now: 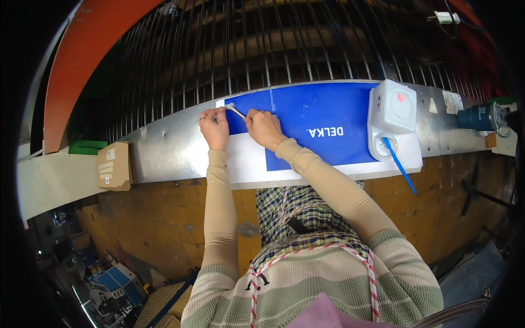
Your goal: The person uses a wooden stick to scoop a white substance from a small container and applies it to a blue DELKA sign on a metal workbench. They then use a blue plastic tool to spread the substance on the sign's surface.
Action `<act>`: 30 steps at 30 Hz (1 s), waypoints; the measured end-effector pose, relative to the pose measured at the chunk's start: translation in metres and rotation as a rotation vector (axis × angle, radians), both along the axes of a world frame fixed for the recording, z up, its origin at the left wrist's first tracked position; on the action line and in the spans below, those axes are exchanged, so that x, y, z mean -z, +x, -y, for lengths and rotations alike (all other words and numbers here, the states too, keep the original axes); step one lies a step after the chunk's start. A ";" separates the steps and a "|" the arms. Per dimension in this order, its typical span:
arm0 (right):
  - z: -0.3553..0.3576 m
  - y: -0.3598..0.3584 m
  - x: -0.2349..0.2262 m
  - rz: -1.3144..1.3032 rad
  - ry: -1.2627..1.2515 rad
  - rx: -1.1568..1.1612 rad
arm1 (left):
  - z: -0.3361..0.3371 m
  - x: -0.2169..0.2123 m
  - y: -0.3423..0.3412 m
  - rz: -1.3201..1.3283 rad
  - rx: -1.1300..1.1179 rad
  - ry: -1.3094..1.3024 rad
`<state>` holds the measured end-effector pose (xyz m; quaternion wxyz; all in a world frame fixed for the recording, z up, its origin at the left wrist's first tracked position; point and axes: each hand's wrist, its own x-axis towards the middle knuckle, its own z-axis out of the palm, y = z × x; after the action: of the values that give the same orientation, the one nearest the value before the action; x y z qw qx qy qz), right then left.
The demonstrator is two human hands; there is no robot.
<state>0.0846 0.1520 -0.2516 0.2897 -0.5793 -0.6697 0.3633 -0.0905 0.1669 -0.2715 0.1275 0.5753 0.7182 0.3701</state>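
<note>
My left hand (215, 130) is at the left end of a blue sheet (322, 104), fingers pinched around something small that I cannot make out. In my right hand (264, 129) is a thin pale stick (236, 112), its tip reaching toward the left fingertips. A small whitish, partly clear bit (231, 105) shows there, too small to name. The blue sheet, with white lettering, lies over white paper (246, 164). On its right end stands a white plastic container (395, 106) with a round cup in front, in which a blue stick (402, 169) leans.
A metal ledge (164, 153) runs under the sheets. At its left end sits a cardboard box (114, 167); a blue cylindrical device (474, 117) stands at the right. Beyond the ledge are dark metal rods (273, 49), an orange beam (82, 54) and a white plug (445, 18).
</note>
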 end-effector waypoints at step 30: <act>-0.024 0.047 -0.051 0.120 0.057 -0.166 | -0.013 -0.051 0.041 1.430 0.325 -0.148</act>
<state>0.1319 0.1756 -0.2007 0.2342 -0.5341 -0.7416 0.3316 -0.0491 0.1799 -0.2201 0.6565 0.2823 0.3884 0.5818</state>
